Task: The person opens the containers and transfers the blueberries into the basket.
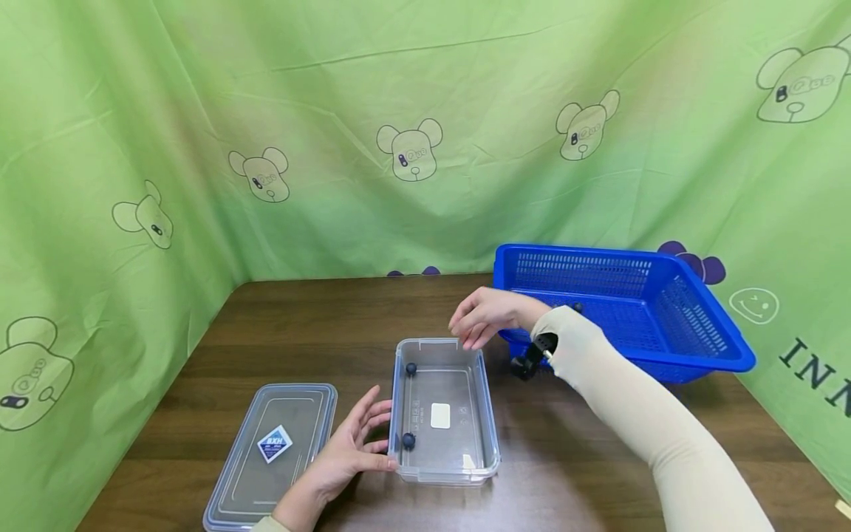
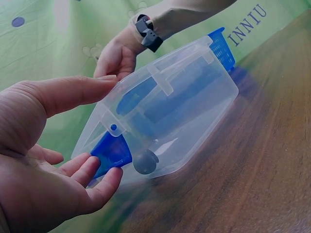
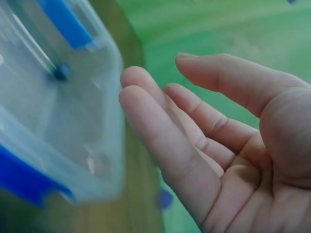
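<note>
A clear plastic container (image 1: 445, 462) with blue side latches stands lidless on the table. Inside, along its left side, lie two blueberries (image 1: 408, 441), one near and one far. My left hand (image 1: 349, 451) is at the container's left side, fingers spread, the thumb touching the near left corner and the fingertips by the blue latch (image 2: 112, 153). Over the far right corner hovers my right hand (image 1: 488, 316). Its fingers are loosely bent, with nothing between them in the right wrist view.
A blue plastic basket (image 1: 698, 358) stands at the back right, with a dark blueberry (image 1: 577, 307) visible in it beyond the right wrist. The container's clear lid (image 1: 249, 473) lies flat at the left. A green printed curtain (image 1: 332, 96) closes off the table's back and sides.
</note>
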Tool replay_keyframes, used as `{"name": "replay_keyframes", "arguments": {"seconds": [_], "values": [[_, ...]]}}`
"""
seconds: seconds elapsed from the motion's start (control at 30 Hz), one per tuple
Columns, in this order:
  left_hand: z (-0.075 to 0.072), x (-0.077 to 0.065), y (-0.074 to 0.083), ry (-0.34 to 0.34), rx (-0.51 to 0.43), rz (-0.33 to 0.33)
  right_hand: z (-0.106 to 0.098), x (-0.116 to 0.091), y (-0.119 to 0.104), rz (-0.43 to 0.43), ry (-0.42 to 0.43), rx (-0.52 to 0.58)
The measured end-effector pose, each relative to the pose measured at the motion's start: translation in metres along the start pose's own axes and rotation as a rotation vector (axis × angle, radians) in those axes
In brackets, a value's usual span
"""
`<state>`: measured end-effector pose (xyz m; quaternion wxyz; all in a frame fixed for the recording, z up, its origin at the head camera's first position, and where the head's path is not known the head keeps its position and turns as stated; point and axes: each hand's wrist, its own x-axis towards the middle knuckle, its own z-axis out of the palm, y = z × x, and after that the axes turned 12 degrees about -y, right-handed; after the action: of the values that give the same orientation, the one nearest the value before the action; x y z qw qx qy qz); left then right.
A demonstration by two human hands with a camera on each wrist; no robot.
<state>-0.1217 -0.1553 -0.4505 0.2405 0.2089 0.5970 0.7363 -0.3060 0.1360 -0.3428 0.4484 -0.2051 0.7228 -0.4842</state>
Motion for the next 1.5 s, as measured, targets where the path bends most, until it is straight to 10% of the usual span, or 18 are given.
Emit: {"name": "replay_keyframes", "arguments": {"seconds": [0.93, 1.5], "values": [[0.001, 0.000, -0.001, -0.014, 0.003, 0.008, 0.114, 0.074, 0.030, 0.237, -0.302, -0.183], [0.000, 0.000, -0.002, -0.017, 0.000, 0.007, 0.126, 0.076, 0.033, 0.231, -0.315, -0.208]]}}
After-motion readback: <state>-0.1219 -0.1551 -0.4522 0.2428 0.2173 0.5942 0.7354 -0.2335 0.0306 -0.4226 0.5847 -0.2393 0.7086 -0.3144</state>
